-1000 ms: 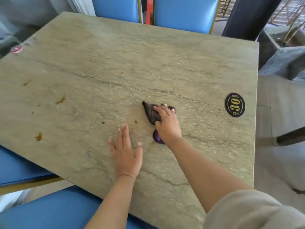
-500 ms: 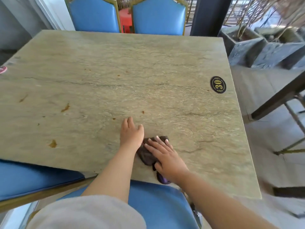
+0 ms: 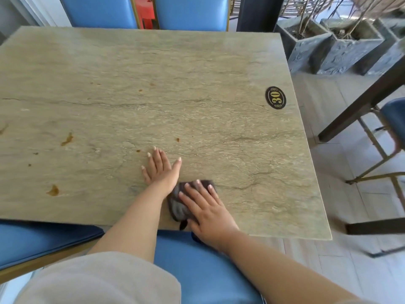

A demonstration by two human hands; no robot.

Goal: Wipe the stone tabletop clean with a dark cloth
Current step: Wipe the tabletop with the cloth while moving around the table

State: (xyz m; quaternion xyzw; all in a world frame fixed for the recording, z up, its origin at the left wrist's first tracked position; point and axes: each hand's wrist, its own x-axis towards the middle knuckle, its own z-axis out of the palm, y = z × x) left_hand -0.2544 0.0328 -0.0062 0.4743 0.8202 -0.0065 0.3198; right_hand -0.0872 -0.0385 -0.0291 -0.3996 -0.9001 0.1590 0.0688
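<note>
The greenish stone tabletop [image 3: 197, 73] fills most of the view. A dark cloth [image 3: 178, 207] lies bunched at its near edge, one corner hanging over. My right hand [image 3: 206, 210] presses flat on the cloth with straight fingers. My left hand [image 3: 161, 170] rests flat on the bare stone just left of the cloth, fingers spread. Brown stains [image 3: 53, 190] dot the left half of the top, and smaller specks [image 3: 177, 139] lie ahead of my left hand.
A black oval plate marked 30 [image 3: 275, 98] sits near the right edge. Blue chairs [image 3: 190, 13] stand at the far side and a blue seat [image 3: 203, 270] below me. Grey stone planters [image 3: 306, 47] and another table's dark frame [image 3: 359, 106] are on the right.
My right hand has drawn the cloth back from the middle of the table to the near edge. My left hand stayed flat on the stone. The view shifted.
</note>
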